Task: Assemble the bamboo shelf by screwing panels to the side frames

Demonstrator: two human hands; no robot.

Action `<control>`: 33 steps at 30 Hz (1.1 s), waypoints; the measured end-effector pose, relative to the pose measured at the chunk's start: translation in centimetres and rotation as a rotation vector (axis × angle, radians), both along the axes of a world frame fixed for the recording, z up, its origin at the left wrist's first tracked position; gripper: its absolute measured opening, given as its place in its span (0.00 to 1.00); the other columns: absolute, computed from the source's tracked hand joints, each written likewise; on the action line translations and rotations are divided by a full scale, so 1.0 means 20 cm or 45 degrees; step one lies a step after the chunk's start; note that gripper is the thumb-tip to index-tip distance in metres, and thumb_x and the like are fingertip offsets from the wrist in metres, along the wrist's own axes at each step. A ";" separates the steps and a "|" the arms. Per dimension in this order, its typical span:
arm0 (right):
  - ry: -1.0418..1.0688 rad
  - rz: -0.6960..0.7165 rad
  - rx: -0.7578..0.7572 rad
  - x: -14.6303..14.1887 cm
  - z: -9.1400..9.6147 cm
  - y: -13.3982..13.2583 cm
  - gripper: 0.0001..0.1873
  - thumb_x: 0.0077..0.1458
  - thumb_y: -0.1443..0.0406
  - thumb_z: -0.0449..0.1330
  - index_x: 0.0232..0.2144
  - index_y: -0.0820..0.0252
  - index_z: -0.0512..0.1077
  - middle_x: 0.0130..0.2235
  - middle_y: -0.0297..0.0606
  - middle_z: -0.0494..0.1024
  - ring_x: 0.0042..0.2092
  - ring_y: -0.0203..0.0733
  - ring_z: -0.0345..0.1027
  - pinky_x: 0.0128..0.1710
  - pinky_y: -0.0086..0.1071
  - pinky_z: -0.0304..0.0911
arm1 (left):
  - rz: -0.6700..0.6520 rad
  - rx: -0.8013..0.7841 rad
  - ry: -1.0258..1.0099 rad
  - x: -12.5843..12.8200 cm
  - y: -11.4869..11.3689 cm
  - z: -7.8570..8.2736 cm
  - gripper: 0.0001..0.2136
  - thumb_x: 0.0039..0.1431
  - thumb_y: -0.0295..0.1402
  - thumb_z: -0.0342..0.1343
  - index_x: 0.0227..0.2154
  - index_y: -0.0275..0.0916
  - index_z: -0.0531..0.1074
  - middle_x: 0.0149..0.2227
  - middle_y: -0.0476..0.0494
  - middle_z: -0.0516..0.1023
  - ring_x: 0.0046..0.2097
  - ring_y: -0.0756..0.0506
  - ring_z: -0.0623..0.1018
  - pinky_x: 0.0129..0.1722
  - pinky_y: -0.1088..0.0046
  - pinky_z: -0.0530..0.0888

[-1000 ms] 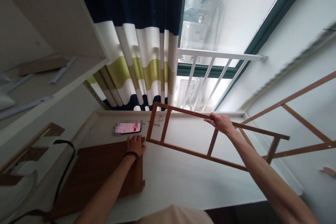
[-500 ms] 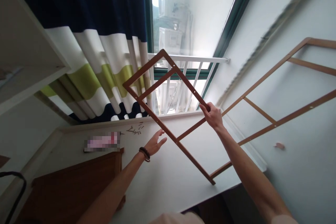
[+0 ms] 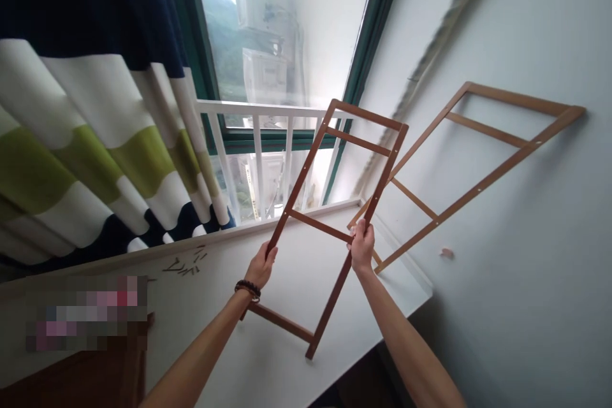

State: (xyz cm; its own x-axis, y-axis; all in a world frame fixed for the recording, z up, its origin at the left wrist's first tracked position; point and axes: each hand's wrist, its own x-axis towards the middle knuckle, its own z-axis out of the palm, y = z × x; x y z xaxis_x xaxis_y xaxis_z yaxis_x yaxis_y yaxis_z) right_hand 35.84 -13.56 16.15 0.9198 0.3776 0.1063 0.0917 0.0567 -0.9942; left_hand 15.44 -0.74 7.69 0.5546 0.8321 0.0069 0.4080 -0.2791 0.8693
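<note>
A brown wooden ladder-like frame (image 3: 321,227) stands tilted in front of me, with two long side rails, several crossbars and small holes along the rails. My left hand (image 3: 261,268), with dark bracelets at the wrist, is closed around its left rail below the middle crossbar. My right hand (image 3: 362,245) grips the right rail where the middle crossbar joins it. Behind it to the right, a second wooden frame (image 3: 461,207) of similar build leans against the wall, partly hidden by the first frame and my right hand.
Small screws and hardware pieces (image 3: 184,266) lie on the white surface (image 3: 201,325). A blurred-out item (image 3: 88,312) and a brown wooden panel (image 3: 71,373) are at lower left. A striped curtain (image 3: 109,140), white railing (image 3: 258,159) and window stand behind. A pinkish piece (image 3: 446,253) sits at the right wall.
The held frame has swung from a leftward slant to a more upright stance. My left hand, open before, has taken hold of its left rail. My view has shifted to the right.
</note>
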 end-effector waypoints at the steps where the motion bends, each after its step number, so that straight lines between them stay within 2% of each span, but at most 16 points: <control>1: 0.010 -0.044 0.038 0.02 -0.01 -0.03 0.21 0.55 0.45 0.45 0.27 0.55 0.55 0.25 0.27 0.59 0.20 0.29 0.51 0.14 0.22 0.51 | 0.014 0.039 0.000 0.05 0.01 -0.01 0.22 0.60 0.43 0.39 0.52 0.35 0.61 0.39 0.40 0.74 0.43 0.41 0.75 0.44 0.62 0.71; 4: -0.006 -0.144 0.096 0.11 0.01 -0.10 0.20 0.57 0.46 0.44 0.28 0.55 0.53 0.26 0.28 0.58 0.22 0.29 0.51 0.14 0.21 0.51 | 0.000 0.135 0.009 0.23 0.05 -0.04 0.23 0.60 0.40 0.41 0.55 0.35 0.58 0.51 0.37 0.69 0.54 0.40 0.68 0.54 0.60 0.64; 10: -0.116 -0.267 0.142 0.33 0.10 -0.18 0.18 0.58 0.47 0.42 0.29 0.55 0.53 0.29 0.31 0.58 0.26 0.32 0.54 0.18 0.21 0.54 | -0.192 0.162 0.108 0.53 0.05 -0.14 0.28 0.54 0.36 0.47 0.58 0.32 0.56 0.57 0.34 0.64 0.60 0.38 0.63 0.59 0.59 0.59; 14: -0.171 -0.309 0.173 0.44 0.15 -0.18 0.18 0.58 0.48 0.43 0.29 0.56 0.54 0.29 0.31 0.59 0.27 0.32 0.54 0.18 0.21 0.53 | -0.318 0.154 0.162 0.69 -0.03 -0.22 0.31 0.52 0.41 0.50 0.58 0.33 0.57 0.60 0.33 0.60 0.62 0.35 0.59 0.60 0.54 0.56; 17: -0.171 -0.307 0.209 0.51 0.17 -0.18 0.17 0.58 0.49 0.44 0.30 0.56 0.55 0.30 0.33 0.60 0.28 0.32 0.56 0.19 0.22 0.54 | -0.499 0.127 0.214 0.79 -0.12 -0.27 0.32 0.51 0.42 0.50 0.58 0.34 0.56 0.61 0.34 0.58 0.62 0.36 0.58 0.60 0.55 0.56; 21: -0.166 -0.303 0.189 0.58 0.17 -0.16 0.16 0.59 0.50 0.43 0.33 0.56 0.56 0.34 0.37 0.64 0.32 0.35 0.62 0.21 0.22 0.58 | -0.671 0.093 0.248 0.89 -0.25 -0.35 0.32 0.46 0.40 0.53 0.55 0.31 0.62 0.56 0.32 0.67 0.57 0.37 0.67 0.58 0.60 0.63; 23: -0.158 -0.286 0.166 0.61 0.15 -0.15 0.16 0.59 0.50 0.41 0.34 0.55 0.57 0.35 0.38 0.65 0.34 0.36 0.64 0.22 0.23 0.59 | -0.784 0.037 0.332 0.93 -0.29 -0.41 0.34 0.44 0.41 0.54 0.56 0.32 0.61 0.57 0.33 0.65 0.58 0.37 0.66 0.59 0.63 0.62; 26: -0.172 -0.237 0.172 0.66 0.13 -0.17 0.16 0.60 0.50 0.41 0.34 0.55 0.56 0.33 0.36 0.65 0.29 0.34 0.62 0.21 0.24 0.60 | -0.824 0.046 0.398 0.99 -0.33 -0.50 0.37 0.42 0.40 0.55 0.58 0.31 0.60 0.53 0.31 0.69 0.54 0.37 0.70 0.56 0.64 0.66; 29: -0.320 -0.150 0.113 0.71 0.12 -0.26 0.15 0.60 0.51 0.43 0.33 0.55 0.56 0.31 0.34 0.64 0.29 0.34 0.63 0.24 0.26 0.63 | -0.802 0.082 0.419 1.03 -0.37 -0.55 0.34 0.45 0.39 0.53 0.58 0.32 0.59 0.52 0.33 0.69 0.55 0.37 0.69 0.57 0.61 0.63; 33: -0.458 0.005 -0.053 0.79 0.16 -0.43 0.13 0.58 0.54 0.49 0.35 0.57 0.61 0.33 0.35 0.70 0.35 0.36 0.67 0.38 0.32 0.66 | -0.801 0.168 0.432 1.04 -0.43 -0.55 0.32 0.51 0.38 0.50 0.60 0.35 0.54 0.54 0.35 0.67 0.57 0.40 0.66 0.57 0.64 0.61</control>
